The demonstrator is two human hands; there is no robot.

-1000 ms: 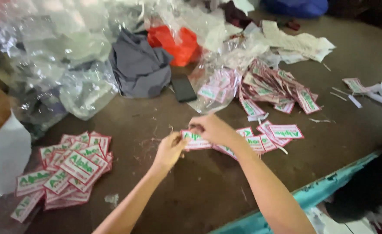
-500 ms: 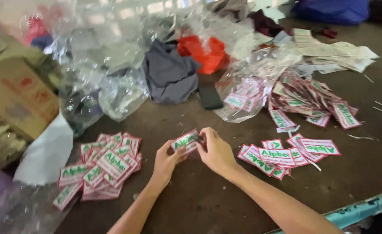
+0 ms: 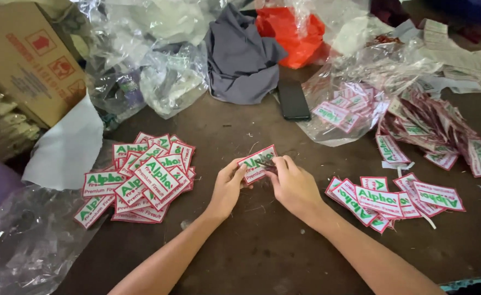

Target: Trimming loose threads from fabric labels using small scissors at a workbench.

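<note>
I hold one red-edged patch (image 3: 257, 163) between both hands, above the surface's middle: left hand (image 3: 228, 188) pinching its near-left corner, right hand (image 3: 295, 186) closed on its right end. It looks light, flat and bendable; edges are best for gripping.

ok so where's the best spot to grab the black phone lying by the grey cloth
Probably by its two long edges near the lower end, coming straight down from above. The black phone lies flat on the brown table, so only its sides offer a pinch. Its top end sits against the grey cloth and clear plastic crowds its right, while the lower end is free.
</note>
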